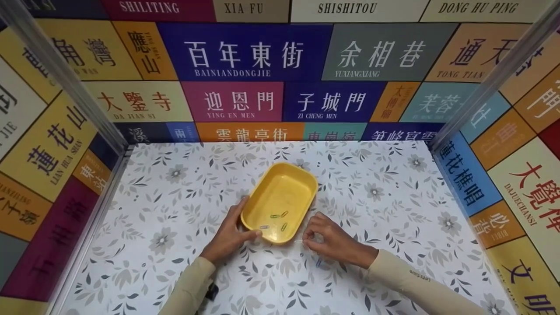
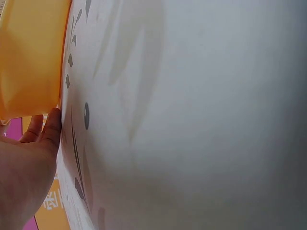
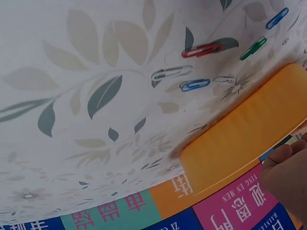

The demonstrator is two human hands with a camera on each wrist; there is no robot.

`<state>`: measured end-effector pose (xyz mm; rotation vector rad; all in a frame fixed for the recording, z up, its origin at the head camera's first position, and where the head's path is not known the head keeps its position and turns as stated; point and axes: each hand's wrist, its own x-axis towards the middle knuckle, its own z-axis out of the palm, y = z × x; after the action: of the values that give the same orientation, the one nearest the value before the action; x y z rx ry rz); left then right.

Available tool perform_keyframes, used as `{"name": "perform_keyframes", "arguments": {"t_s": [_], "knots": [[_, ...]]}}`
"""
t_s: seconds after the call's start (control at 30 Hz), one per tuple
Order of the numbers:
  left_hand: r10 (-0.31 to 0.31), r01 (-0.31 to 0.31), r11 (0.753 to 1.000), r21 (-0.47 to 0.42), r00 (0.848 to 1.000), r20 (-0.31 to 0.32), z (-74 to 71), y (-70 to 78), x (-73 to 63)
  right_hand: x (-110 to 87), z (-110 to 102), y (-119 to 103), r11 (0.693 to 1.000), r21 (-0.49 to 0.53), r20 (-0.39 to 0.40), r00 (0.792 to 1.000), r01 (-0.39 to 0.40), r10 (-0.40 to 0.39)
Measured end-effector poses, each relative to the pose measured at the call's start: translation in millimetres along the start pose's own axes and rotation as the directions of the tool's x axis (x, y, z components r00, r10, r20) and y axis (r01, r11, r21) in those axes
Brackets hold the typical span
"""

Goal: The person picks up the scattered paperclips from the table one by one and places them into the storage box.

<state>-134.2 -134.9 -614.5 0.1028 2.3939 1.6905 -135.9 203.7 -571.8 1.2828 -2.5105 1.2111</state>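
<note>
My left hand [image 1: 229, 234] holds the near-left corner of a yellow plastic tray [image 1: 284, 188], thumb at the rim and fingers along the outer side. Several paper clips lie inside, including a green clip [image 1: 284, 227] and a purplish clip [image 1: 264, 227]. My right hand [image 1: 328, 240] is just right of the tray, low over the table with curled fingers. Its fingertips are close to a pale clip [image 1: 299, 241]; whether they pinch anything is unclear. In the right wrist view a red clip [image 3: 206, 50], a blue clip [image 3: 195, 85], a green clip [image 3: 253, 48] and others lie on the cloth.
A white cloth [image 1: 175, 205] with grey leaves and flowers covers the table. Panels with coloured name blocks [image 1: 245, 52] stand behind it and along both sides. Metal posts [image 1: 477, 83] rise at the back corners.
</note>
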Motion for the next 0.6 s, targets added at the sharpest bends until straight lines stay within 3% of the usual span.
{"name": "perform_keyframes", "arguments": {"t_s": [0.37,0.6], "knots": [[-0.009,0.009,1.0,0.017,1.0,-0.009,0.5,0.1,1.3,10.4,-6,0,0.999,-0.025,0.053,0.998,-0.043,0.045],[0.042,-0.042,0.999,-0.006,0.999,0.007,-1.2,-1.9,1.4,19.0,-8,2,0.999,0.025,0.088,0.996,-0.021,0.019]]}}
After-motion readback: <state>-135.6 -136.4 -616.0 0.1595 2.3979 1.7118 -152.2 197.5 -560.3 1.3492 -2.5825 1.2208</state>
